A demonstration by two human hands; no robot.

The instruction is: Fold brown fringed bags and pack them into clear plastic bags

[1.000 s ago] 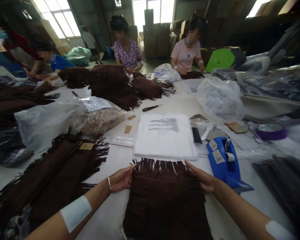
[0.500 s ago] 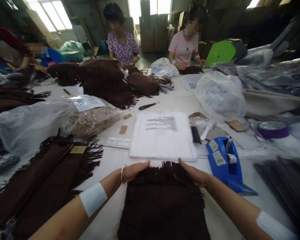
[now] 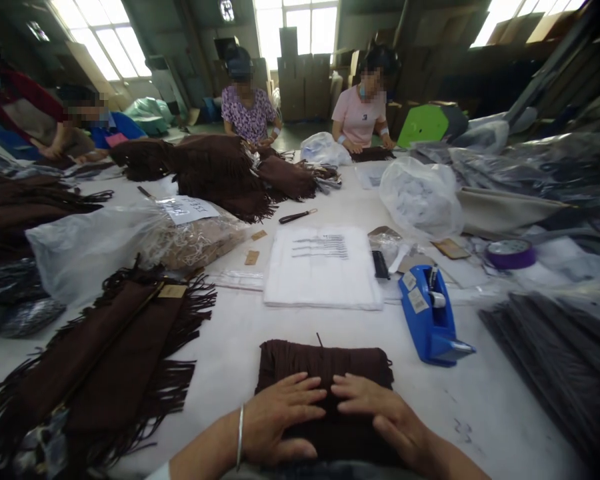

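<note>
and here we go at the table: the left hand (image 3: 280, 420) and the right hand (image 3: 380, 417) lie side by side on a folded brown suede fringed piece (image 3: 325, 365). the fingers (image 3: 305, 399) are spread out flat and pressing down, no pinch and no grip, with the fingertips of the two hands just apart in the middle. the piece sits right under the fingers on the white table (image 3: 480, 407), and a lone strand of fringe (image 3: 319, 340) pokes up just past the fingertips. a silver bangle (image 3: 239, 437) rides the left wrist.

straight ahead of the fingertips lies a folded white sheet (image 3: 320, 273) with rows of dark marks on it. off to the right of the fingers stands a blue tape dispenser (image 3: 427, 320) with paper tags on it, then a purple tape roll (image 3: 511, 254) farther out, and a dark stack (image 3: 550, 360) near the table's right side. left of the left hand's fingers, two long fringed suede strips (image 3: 115, 333) lie with a kraft tag (image 3: 173, 291) on top, and beyond them sits a clear plastic bag (image 3: 95, 243).

way past the fingertips, a black-handled tool (image 3: 295, 216) lies before a heap of brown fringed pieces (image 3: 220, 173), and two co-workers work across the table, one in a floral top (image 3: 247, 113), one in a pink t-shirt (image 3: 357, 117).
</note>
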